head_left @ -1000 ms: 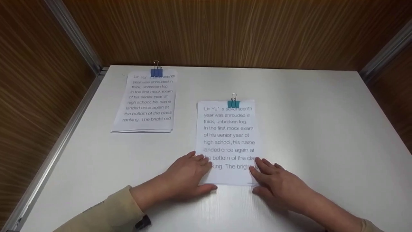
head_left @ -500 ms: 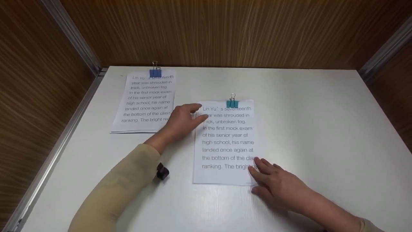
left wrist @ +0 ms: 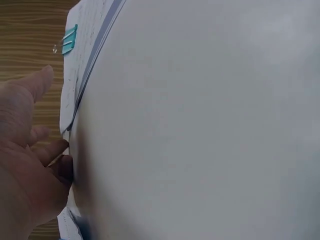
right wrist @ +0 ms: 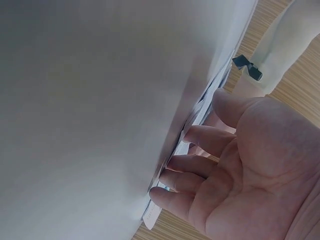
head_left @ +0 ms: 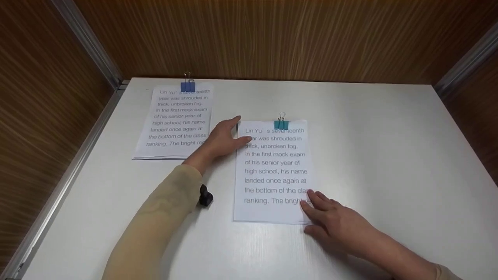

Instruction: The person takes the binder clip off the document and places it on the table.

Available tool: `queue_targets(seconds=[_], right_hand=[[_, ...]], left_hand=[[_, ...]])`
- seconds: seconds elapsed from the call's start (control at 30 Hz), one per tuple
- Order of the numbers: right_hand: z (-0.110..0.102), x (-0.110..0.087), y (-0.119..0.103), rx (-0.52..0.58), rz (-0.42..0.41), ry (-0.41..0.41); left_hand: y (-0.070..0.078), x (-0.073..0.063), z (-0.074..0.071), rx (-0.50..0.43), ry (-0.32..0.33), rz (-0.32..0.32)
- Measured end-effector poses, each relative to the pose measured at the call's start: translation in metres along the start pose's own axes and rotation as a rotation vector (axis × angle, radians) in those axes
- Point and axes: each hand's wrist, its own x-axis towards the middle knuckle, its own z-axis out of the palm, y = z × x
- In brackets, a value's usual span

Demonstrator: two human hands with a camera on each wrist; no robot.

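Observation:
A stack of printed sheets lies in the middle of the white table, with a teal binder clip on its top edge. My left hand is at the stack's upper left corner, thumb stretched over the left margin. In the left wrist view the thumb stands apart from the other fingers, near the paper edge. My right hand rests on the lower right corner, fingers lightly bent. The right wrist view shows its palm with fingertips along the sheets' edge.
A second printed stack with a blue binder clip lies at the back left, partly behind my left hand. Wood-grain panels stand behind and at both sides of the white table.
My left hand has gone from the stack's lower left corner up to its upper left corner, its fingers lately shifting slightly farther back. The right hand stays at the lower right corner.

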Motion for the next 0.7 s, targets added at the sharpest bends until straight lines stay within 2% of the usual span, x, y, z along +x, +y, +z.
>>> queue_targets(seconds=[0.17, 0.27, 0.53, 0.7], right_hand=[[0.0005, 0.0003, 0.0006, -0.003, -0.002, 0.005], [0.0011, 0.0005, 0.0010, -0.009, 0.000, 0.004], [0.0015, 0.0016, 0.0007, -0.016, -0.008, 0.003], [0.0011, 0.0019, -0.0006, -0.029, -0.007, 0.001]], left_hand=[[-0.0011, 0.0021, -0.0005, 0.017, -0.013, 0.019], [-0.0011, 0.0023, -0.0013, -0.011, -0.024, 0.021], [0.0005, 0.0008, -0.0002, -0.232, -0.045, 0.056], [0.0042, 0.0020, 0.0036, -0.340, -0.024, 0.066]])
